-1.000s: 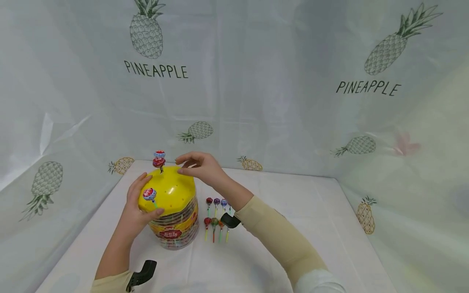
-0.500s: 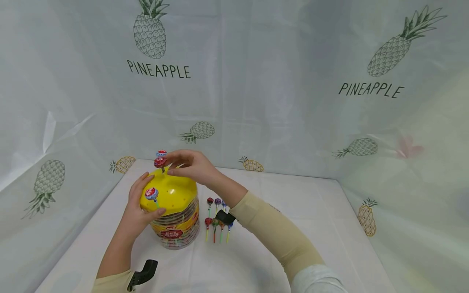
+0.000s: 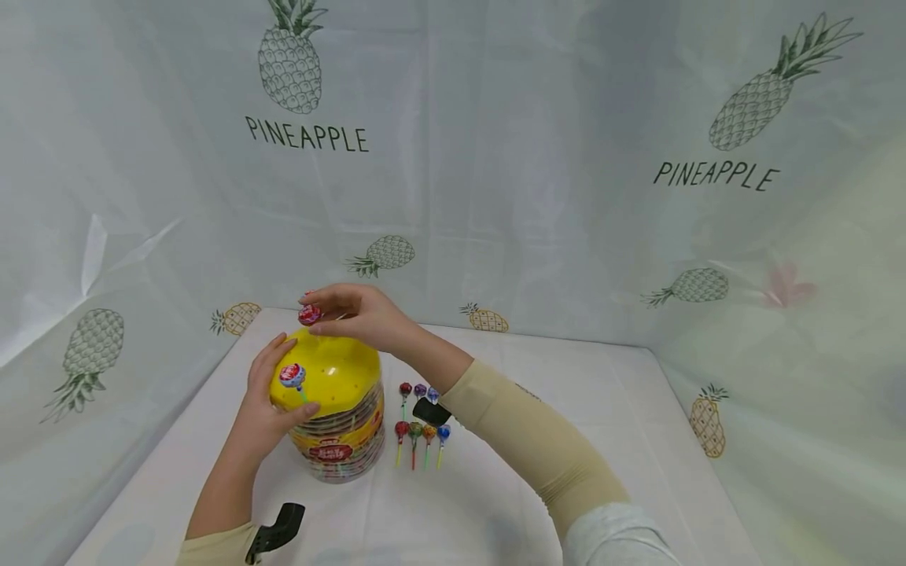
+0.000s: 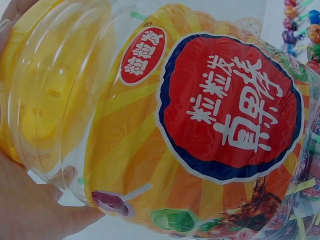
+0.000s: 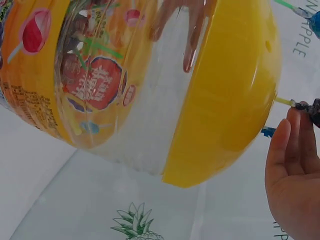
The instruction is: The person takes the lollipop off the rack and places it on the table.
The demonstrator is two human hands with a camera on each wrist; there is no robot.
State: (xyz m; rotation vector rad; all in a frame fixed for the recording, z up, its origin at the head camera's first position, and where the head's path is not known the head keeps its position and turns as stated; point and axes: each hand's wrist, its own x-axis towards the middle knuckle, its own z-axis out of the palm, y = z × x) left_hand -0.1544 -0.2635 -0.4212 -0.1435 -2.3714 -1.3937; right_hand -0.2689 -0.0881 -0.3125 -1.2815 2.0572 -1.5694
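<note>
Lollipops stand planted in the yellow domed plastic lid point(image 3: 331, 371) of a clear plastic candy jar point(image 3: 341, 444), which sits on the white-clothed worktop point(image 3: 495, 503) toward its left side, nearer the front edge than the back. The left hand point(image 3: 267, 401) grips the jar's left shoulder, thumb on the lid and fingers curled round the side. The right hand point(image 3: 361, 316) reaches over the dome and its fingertips close on the red-wrapped lollipop point(image 3: 308, 315) at the top; in the right wrist view they meet the sweet's head just above its yellow-green stick point(image 5: 285, 101). Another lollipop in a red, white and blue wrapper point(image 3: 291, 375) stands from the lid's front-left.

My judgement — the step goes best with the left hand bracing the jar firmly while the right moves the lollipop straight along the line of its hole, never sideways, since a thin stick would bend.

A row of loose coloured lollipops point(image 3: 419, 431) lies just right of the jar. The jar's round red label point(image 4: 232, 107) carries white Chinese characters — I cannot read them. "PINEAPPLE" point(image 3: 306, 134) is printed on the backdrop cloth.
</note>
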